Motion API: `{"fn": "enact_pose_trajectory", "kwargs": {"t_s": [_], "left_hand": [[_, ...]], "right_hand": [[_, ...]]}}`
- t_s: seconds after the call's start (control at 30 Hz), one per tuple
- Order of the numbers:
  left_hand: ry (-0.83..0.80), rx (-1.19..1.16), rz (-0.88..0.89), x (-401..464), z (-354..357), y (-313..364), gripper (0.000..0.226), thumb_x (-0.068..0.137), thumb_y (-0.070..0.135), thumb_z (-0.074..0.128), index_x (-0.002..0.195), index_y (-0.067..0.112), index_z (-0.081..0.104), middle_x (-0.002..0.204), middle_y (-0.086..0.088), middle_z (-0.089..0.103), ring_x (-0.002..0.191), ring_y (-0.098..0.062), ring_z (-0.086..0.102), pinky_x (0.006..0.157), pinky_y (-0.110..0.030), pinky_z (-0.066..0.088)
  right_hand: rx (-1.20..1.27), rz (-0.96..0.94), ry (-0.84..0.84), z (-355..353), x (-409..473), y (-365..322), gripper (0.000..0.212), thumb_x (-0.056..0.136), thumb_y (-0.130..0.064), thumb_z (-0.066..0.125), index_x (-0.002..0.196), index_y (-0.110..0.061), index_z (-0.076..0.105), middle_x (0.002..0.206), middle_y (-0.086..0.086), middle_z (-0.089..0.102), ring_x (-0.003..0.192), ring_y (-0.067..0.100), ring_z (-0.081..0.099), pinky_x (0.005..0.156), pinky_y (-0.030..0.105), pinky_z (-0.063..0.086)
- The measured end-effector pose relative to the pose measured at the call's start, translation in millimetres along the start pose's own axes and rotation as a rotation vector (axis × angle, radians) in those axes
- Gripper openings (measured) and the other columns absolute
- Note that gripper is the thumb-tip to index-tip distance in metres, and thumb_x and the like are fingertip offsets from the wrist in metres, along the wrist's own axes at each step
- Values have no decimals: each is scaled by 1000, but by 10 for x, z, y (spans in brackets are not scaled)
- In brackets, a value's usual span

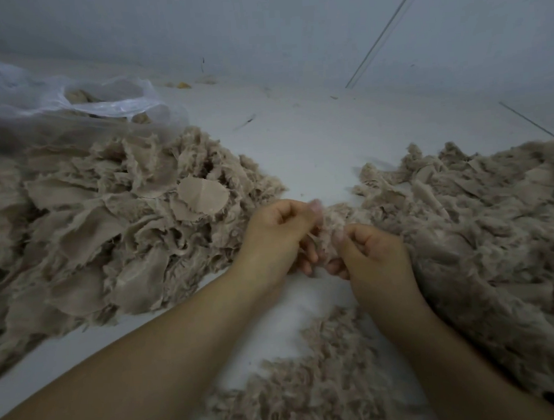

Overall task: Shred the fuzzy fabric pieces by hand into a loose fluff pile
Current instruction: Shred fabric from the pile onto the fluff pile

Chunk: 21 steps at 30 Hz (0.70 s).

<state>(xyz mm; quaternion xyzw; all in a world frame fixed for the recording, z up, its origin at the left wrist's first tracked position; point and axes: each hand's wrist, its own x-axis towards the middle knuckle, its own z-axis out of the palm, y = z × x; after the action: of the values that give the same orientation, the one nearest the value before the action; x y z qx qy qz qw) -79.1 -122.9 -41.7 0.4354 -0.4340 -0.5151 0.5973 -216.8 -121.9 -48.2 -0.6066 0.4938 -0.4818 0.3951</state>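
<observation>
At upper left, a clear plastic bag (68, 102) holds tan scraps (77, 96); both hands (278, 232) pinch one fuzzy piece (330, 226).

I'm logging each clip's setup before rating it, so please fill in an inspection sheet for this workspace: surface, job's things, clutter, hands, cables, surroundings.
Surface: white floor, bare down the middle, with loose fibres.
Job's things: heap of beige fuzzy fabric pieces on the left, some showing smooth backing; beige shredded fluff pile on the right; more beige fluff near the forearms; small fuzzy tuft held between both hands.
Clutter: clear plastic bag at far left holding beige scraps; small yellowish bits by the wall.
Hands: left hand and right hand both pinch the tuft.
Cables: nothing seen.
Surroundings: pale grey wall with a thin diagonal line.
</observation>
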Motion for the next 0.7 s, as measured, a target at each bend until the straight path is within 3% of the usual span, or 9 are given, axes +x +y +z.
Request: {"fn": "enact_pose_trajectory", "kwargs": {"t_s": [0.1, 0.2, 0.3, 0.37, 0.43, 0.53, 0.7], "left_hand": [[-33, 123, -6, -19, 28, 5, 7, 89, 9, 69, 85, 3, 69, 48, -5, 55, 36, -15, 43, 37, -19, 34], [-12, 62, -44, -24, 23, 29, 19, 92, 7, 62, 75, 8, 70, 48, -9, 53, 38, -16, 40, 36, -18, 32], [-3, 3, -63, -21, 25, 41, 34, 94, 13, 62, 60, 15, 65, 46, -4, 51, 37, -14, 41, 36, -19, 33], [21, 41, -38, -19, 36, 19, 40, 94, 15, 63, 54, 18, 62, 47, -4, 52, 38, -15, 42, 38, -21, 34], [31, 87, -5, -26, 47, -7, 39, 94, 15, 63, 55, 19, 62, 48, -6, 53, 38, -15, 44, 38, -21, 35], [59, 122, 48, -43, 54, -25, 32, 94, 14, 63, 62, 17, 65, 49, -6, 54, 39, -14, 44, 39, -20, 36], [67, 105, 107, -62, 75, -8, 17, 94, 8, 62, 77, 5, 66, 51, 0, 60, 38, -6, 47, 39, -16, 37]], "right_hand": [[57, 20, -30, 5, -11, -8, 28, 102, -9, 48, 81, 4, 63, 68, 20, 64, 49, 5, 58, 51, 18, 50], [37, 28, 0, 13, 2, -1, 24, 102, -5, 46, 84, 4, 59, 68, 22, 58, 49, 6, 54, 52, 20, 50], [98, 44, 27, 21, 1, -37, 9, 97, 1, 53, 95, -5, 59, 77, 10, 60, 51, 6, 57, 51, 18, 48], [122, 10, 39, 18, -9, -46, 17, 91, 5, 60, 96, -12, 59, 87, 5, 62, 62, 11, 60, 58, 23, 51], [138, -23, 40, 7, -20, -53, 17, 89, 3, 64, 92, -13, 62, 85, 1, 64, 66, 14, 60, 61, 27, 53], [164, -39, 23, 4, -31, -65, 7, 91, -8, 67, 86, -14, 66, 72, 0, 66, 63, 11, 60, 55, 19, 48], [156, -40, -14, 2, -33, -56, 7, 92, -8, 65, 88, -7, 71, 76, 6, 74, 67, 14, 69, 63, 22, 55]]}}
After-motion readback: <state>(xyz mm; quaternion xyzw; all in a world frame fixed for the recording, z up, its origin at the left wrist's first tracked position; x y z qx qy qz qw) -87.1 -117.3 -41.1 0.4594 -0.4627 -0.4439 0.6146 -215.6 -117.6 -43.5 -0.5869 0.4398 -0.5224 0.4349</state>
